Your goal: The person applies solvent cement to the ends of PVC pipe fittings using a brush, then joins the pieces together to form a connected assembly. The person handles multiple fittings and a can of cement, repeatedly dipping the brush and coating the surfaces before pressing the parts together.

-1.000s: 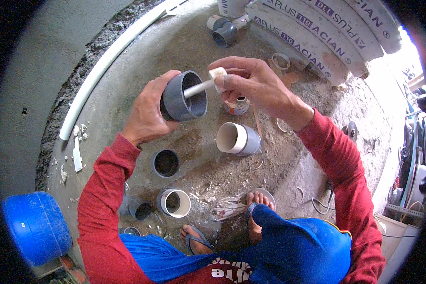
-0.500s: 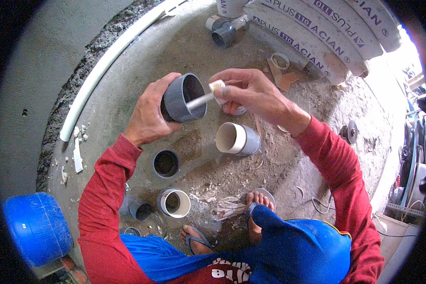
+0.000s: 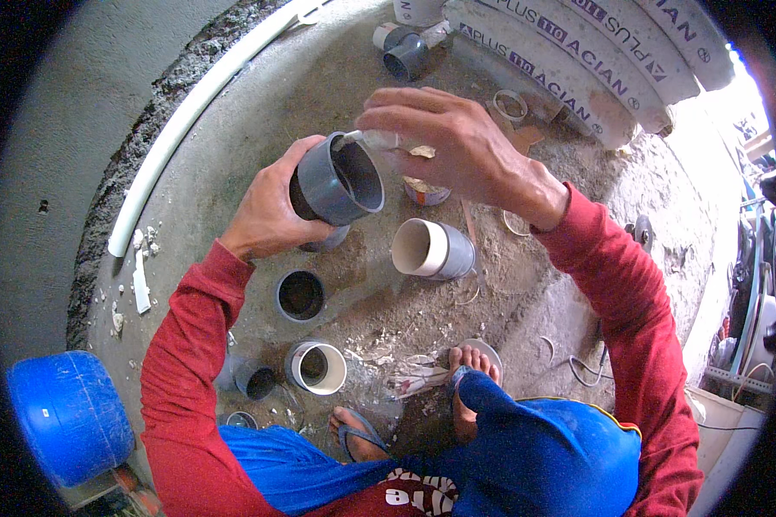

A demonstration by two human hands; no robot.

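My left hand (image 3: 263,202) is wrapped round a grey plastic pipe fitting (image 3: 319,181), held tilted with its open mouth facing right. From above, my right hand (image 3: 470,146) grips a small whitish brush (image 3: 368,138), its tip at the upper rim of the fitting. The fingers partly hide the brush, and motion blurs it. Under the right hand stands a small can (image 3: 427,196) with whitish stuff on top. Nearer me lies a cream pipe piece with a grey sleeve (image 3: 451,252).
Several pipe openings, a grey one (image 3: 300,295) and a cream one (image 3: 336,370) among them, stand up from the dusty floor. A long white pipe (image 3: 177,133) runs along the left wall. Large pipes (image 3: 569,69) are stacked far right; a blue drum (image 3: 71,418) sits near left.
My right hand has moved up and slightly left, bringing the brush from the lower inside of the fitting to its upper rim. The left hand has barely shifted.
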